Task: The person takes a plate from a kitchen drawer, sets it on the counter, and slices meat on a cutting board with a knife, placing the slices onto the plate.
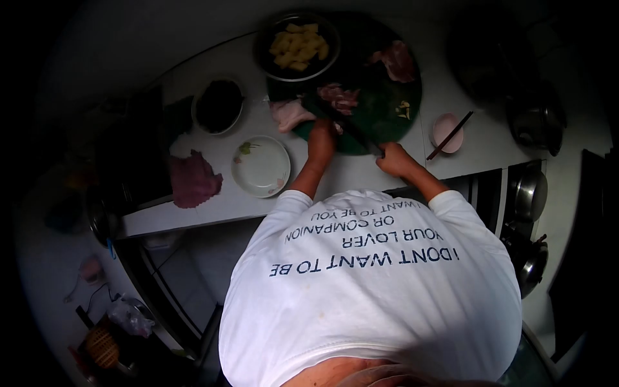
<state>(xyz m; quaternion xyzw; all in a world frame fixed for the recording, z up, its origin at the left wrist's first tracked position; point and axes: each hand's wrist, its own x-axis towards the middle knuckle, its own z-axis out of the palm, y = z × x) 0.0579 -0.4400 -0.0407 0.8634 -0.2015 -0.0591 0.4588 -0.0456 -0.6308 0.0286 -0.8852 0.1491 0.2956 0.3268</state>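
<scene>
A plate (260,169) lies left of the left hand (322,140), meat (289,115) just beside it — whether it grips any, I cannot tell. Rightward, a knife (361,136) slants over the board (387,128) — handle clamped in the right hand (392,159).

A white counter (480,151) carries a green board (380,116), plate (261,166), purplish cloth (195,180) and pink bowl (442,128).

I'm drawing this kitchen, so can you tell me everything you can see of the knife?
The knife has a long dark blade, probably metal. It slants over the round green board, its handle mostly hidden in the right hand. Its far end is near the cut meat and the left hand; it's too dark to tell whether it touches either.
</scene>
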